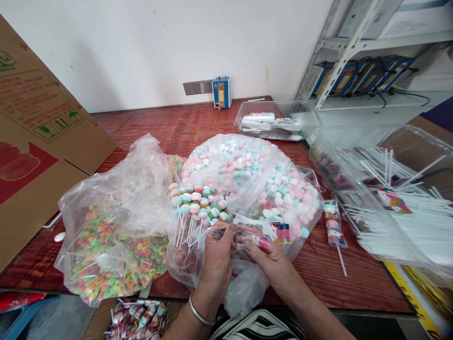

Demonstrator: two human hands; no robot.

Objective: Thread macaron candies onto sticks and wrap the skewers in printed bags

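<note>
My left hand (218, 250) and my right hand (271, 259) come together over a big clear bag (240, 179) of pink, white and blue marshmallows. Both pinch a small printed candy wrapper (260, 242) between thumb and fingers; whether a candy is inside I cannot make out. Just behind my fingers, more printed wrappers (279, 231) lie on the bag. To the left of them rests a bunch of candy skewers (196, 200), marshmallows and gummy rings threaded on white sticks. One wrapped candy skewer (334, 226) lies on the table at right.
A bag of gummy rings (116, 250) lies at left beside a cardboard box (46, 132). At right stands a clear tub (357, 203) of white sticks. A clear tray (244, 111) is at the back. Wrapped candies (141, 321) fill a box below the table edge.
</note>
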